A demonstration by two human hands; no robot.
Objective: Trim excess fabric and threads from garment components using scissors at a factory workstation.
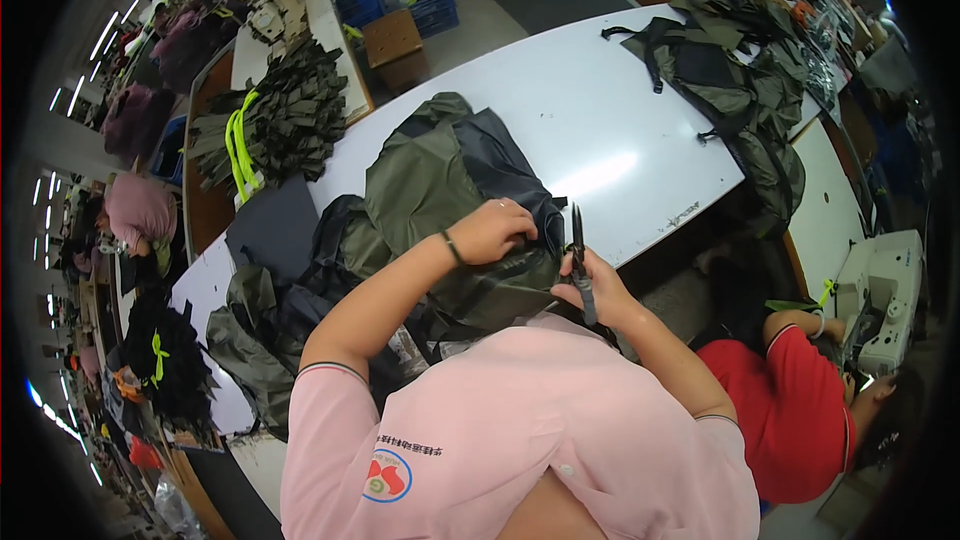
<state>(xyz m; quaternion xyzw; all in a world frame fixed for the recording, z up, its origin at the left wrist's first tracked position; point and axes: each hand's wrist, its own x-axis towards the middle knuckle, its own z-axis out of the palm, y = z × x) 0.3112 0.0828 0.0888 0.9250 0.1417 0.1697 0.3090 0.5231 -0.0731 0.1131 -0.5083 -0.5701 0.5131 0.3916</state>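
Note:
A large olive-green and black fabric bag (415,180), seemingly a backpack, lies bunched on the white table against my body. My left hand (495,231) rests on its near side, fingers curled into the dark fabric and fingertips partly hidden. In my right hand (598,287) is a pair of dark scissors (577,230), blades pointing up and away from me. The scissors are just right of the bag, over the table's near edge. Whether the blades are parted is hard to see.
More green and black bag pieces lie on the table at left (250,340) and far right (715,80). A bundle of dark strips (300,110) with a neon-yellow tie sits beyond. A person in red (780,410) works close by at right, by a sewing machine (885,300).

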